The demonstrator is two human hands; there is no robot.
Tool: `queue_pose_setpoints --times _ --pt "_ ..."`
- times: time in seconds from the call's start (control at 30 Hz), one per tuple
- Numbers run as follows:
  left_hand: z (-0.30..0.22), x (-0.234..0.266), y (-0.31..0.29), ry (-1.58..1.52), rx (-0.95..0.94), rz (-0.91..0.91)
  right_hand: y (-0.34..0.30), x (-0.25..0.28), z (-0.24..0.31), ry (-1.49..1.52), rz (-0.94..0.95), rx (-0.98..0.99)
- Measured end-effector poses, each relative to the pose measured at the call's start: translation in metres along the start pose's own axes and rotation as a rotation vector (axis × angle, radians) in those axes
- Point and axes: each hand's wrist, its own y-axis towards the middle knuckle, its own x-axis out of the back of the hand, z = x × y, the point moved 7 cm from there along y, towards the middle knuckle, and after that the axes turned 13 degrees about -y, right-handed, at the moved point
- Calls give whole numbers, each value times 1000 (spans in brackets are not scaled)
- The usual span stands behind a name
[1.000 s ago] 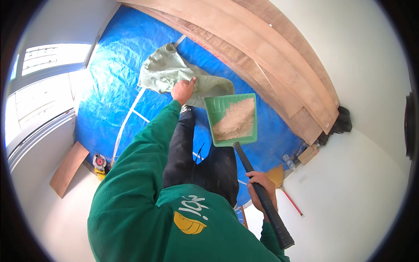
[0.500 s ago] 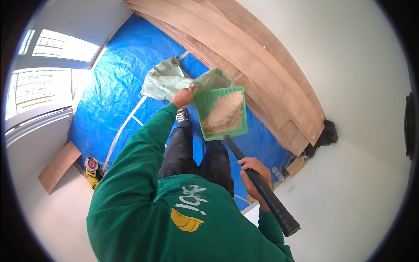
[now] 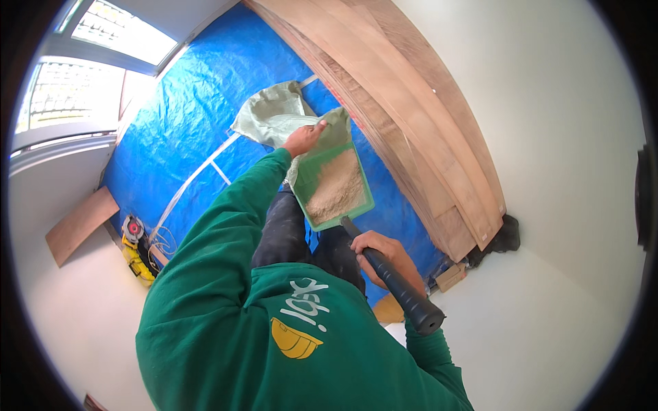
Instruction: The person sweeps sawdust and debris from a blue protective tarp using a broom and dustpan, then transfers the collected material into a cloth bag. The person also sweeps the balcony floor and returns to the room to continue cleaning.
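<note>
My right hand (image 3: pixel 389 259) is wrapped round the black handle of a green dustpan (image 3: pixel 371 203). A heap of pale sawdust (image 3: pixel 337 186) lies in the pan. The pan's far end reaches into the mouth of a pale woven sack (image 3: pixel 273 115), whose cloth covers that edge. With my left hand (image 3: pixel 303 139) I grip the sack's rim beside the pan, fingers closed on the fabric. The rest of the sack slumps across the blue tarp beyond my hand.
Blue tarp (image 3: pixel 205 89) with white tape lines covers the floor. Stacked wood sheets (image 3: pixel 404 116) lean along the right wall. At the left are a yellow circular saw (image 3: pixel 136 246) and a loose board (image 3: pixel 82 225). A black bag (image 3: pixel 504 235) sits by the stack's near end.
The dustpan has moved further into the sack's mouth and its handle has swung up and left. My left hand has drawn the sack's rim over the pan's far left edge.
</note>
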Motion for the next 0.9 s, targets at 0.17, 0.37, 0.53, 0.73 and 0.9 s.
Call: queue_pose_setpoints --times 0.17,0.37,0.53,0.73,0.9 --pt "-3 -25 2 122 -73 35 39 -10 25 1 182 37" --pt "19 3 3 -250 -35 -372 47 -24 64 -140 253 124" --pt "3 16 -2 -342 -124 -224 54 -31 54 -168 360 98" --pt "-11 14 -44 -253 -88 257 132 -15 6 -191 256 198" --pt "26 75 -81 -531 14 -165 168 -4 2 -81 391 -11"
